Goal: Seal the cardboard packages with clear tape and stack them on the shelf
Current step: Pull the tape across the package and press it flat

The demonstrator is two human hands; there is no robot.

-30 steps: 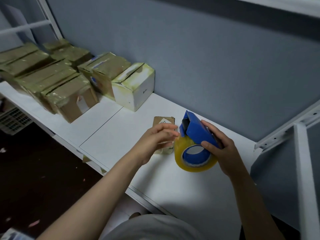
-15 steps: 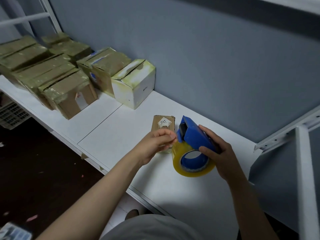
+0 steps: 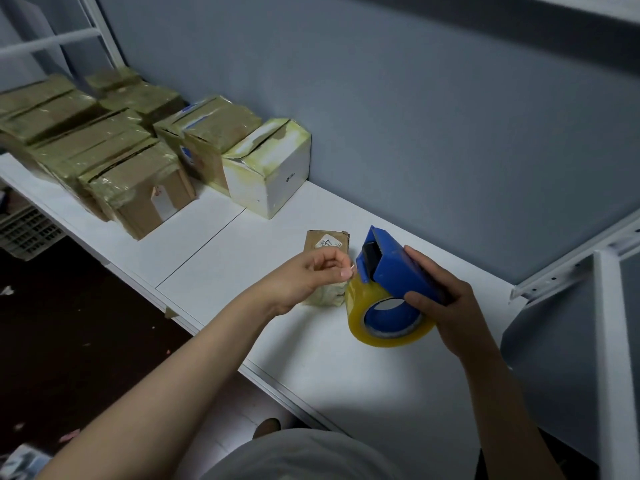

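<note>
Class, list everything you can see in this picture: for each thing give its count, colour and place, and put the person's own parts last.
Tape dispenser: one, blue, held above the shelf on the right.
Tape roll: one, clear yellowish, mounted on the dispenser.
Small package: one, brown cardboard with a white label, on the shelf behind the left hand, partly hidden.
Taped boxes: several, exact count unclear, brown under yellowish tape, grouped at the shelf's left end.
White box: one, white with yellowish tape, right end of that group, by the wall.
Shelf: one, white, along the grey wall.
Crate: one, pale, slotted, below the shelf at far left.
Left hand: one, fingers pinched at the tape's end.
Right hand: one, gripping the dispenser.
</note>
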